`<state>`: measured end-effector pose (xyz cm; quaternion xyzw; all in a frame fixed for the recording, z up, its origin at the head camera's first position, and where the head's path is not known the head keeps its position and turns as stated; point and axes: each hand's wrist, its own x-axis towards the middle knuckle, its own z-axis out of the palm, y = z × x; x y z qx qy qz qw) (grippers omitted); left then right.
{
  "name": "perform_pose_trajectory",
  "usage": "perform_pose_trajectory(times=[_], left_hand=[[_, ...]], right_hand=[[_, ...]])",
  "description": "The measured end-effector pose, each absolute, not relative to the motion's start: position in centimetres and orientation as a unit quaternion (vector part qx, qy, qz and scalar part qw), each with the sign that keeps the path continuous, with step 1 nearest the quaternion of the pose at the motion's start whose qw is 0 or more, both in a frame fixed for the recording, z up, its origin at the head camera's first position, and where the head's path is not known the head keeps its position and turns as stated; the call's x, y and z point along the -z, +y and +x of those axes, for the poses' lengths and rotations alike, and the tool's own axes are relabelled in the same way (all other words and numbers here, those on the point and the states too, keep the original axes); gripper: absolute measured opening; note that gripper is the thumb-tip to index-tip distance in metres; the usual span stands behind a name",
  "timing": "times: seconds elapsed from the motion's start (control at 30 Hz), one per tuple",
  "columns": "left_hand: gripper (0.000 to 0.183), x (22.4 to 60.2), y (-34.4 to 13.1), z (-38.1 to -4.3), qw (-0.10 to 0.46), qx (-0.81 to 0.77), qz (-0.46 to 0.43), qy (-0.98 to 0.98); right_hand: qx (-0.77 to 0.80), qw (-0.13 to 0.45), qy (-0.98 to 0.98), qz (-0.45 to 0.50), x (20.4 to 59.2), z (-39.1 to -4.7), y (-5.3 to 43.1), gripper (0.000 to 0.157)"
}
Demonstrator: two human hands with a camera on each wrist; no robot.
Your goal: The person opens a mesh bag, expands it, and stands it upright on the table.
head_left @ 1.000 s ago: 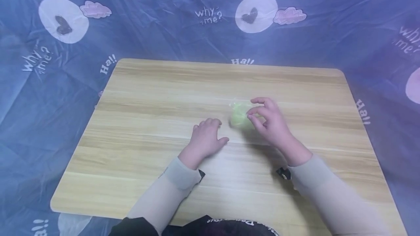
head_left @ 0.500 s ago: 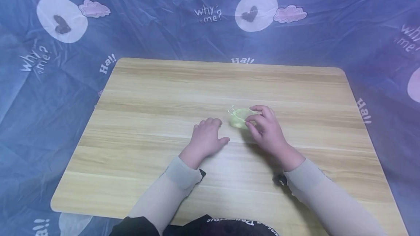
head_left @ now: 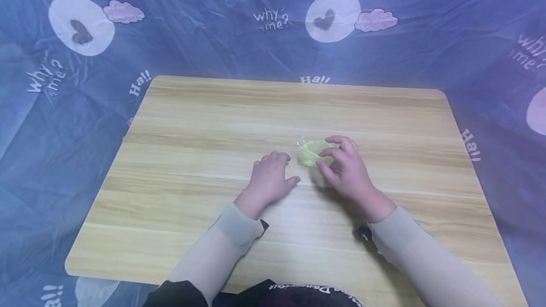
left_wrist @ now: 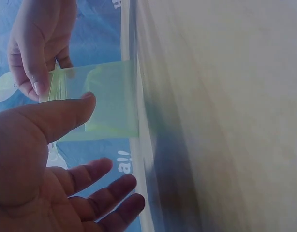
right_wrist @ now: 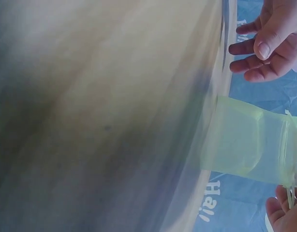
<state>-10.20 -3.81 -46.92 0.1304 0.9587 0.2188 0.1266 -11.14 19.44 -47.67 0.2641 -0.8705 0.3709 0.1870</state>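
Note:
A sheer pale green drawstring pouch [head_left: 308, 158] stands upright near the middle of the table, its mouth spread at the top. My right hand [head_left: 347, 169] is at the pouch's right side, thumb and index finger curled at the near rim. The left wrist view shows that thumb over the upper edge of the pouch [left_wrist: 110, 101]. In the right wrist view, right-hand fingers [right_wrist: 284, 205] are beside the cord end. My left hand [head_left: 269, 176] rests to the left, palm down, thumb spread toward the pouch, holding nothing.
The wood-grain table [head_left: 204, 122] has rounded corners. Behind and beside it hangs a blue printed cloth [head_left: 222, 22]. Thin cord loops [head_left: 301, 142] stick out at the pouch's left rim.
The pouch came down and tipped from facing forward to standing upright. My right hand lowered with it, and its thumb and index tips have parted slightly. The left hand barely moved.

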Motion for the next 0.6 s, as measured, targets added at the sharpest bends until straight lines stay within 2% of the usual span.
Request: perform_pose_trajectory(times=[0.17,0.6], left_hand=[[0.062,46.8,-3.3,-10.8,0.120,-0.225,0.134,0.958],[0.071,46.8,-2.9,-11.8,0.145,-0.227,0.134,0.954]], right_hand=[[-0.370,0.185,-0.872,0.261,47.6,-11.4,19.3,0.018],[-0.356,0.196,-0.879,0.252,46.3,-12.0,19.1,0.021]])
